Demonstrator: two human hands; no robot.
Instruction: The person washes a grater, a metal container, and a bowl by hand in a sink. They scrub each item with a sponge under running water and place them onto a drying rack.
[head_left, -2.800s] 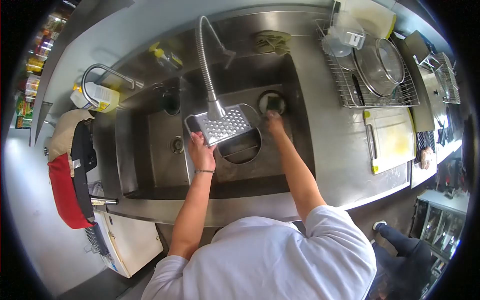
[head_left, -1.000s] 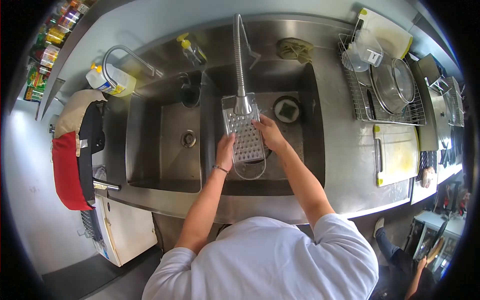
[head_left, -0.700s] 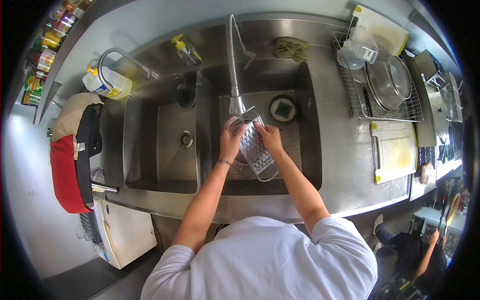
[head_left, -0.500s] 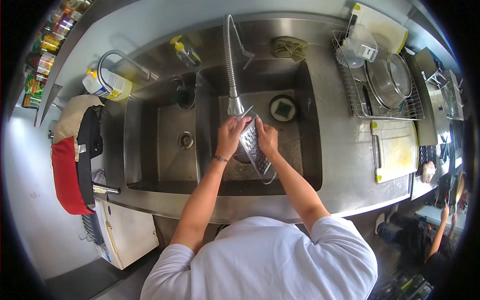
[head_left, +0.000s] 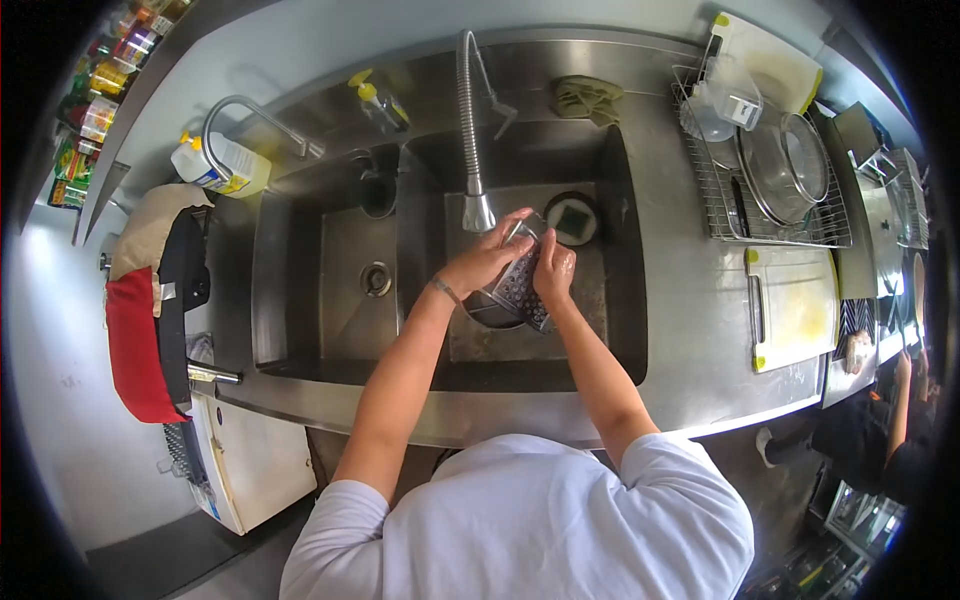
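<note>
A metal box grater (head_left: 519, 287) is tilted over the right-hand sink basin, between both hands. My left hand (head_left: 488, 256) is closed around its upper end by the handle. From the right side, my right hand (head_left: 554, 270) grips it, fingers wrapped on its edge and wet. Just above my left hand hangs the spray head (head_left: 478, 212) of the coiled faucet. Under the grater, a round dark-looking dish (head_left: 482, 312) shows only in part. Behind my right hand, a green scrubbing sponge (head_left: 573, 221) lies in a round white dish with a dark rim.
A second basin (head_left: 345, 330) adjoins on the left. Soap bottles (head_left: 380, 105) and a folded cloth (head_left: 587, 98) stand along the back ledge. On the right are a wire dish rack (head_left: 725, 215) with bowls and a cutting board (head_left: 795, 310). Another person's arm (head_left: 900, 400) shows far right.
The grater has been turned and shifted slightly right and is more covered by my hands. My left hand has moved up toward its top end; the view has shifted a little.
</note>
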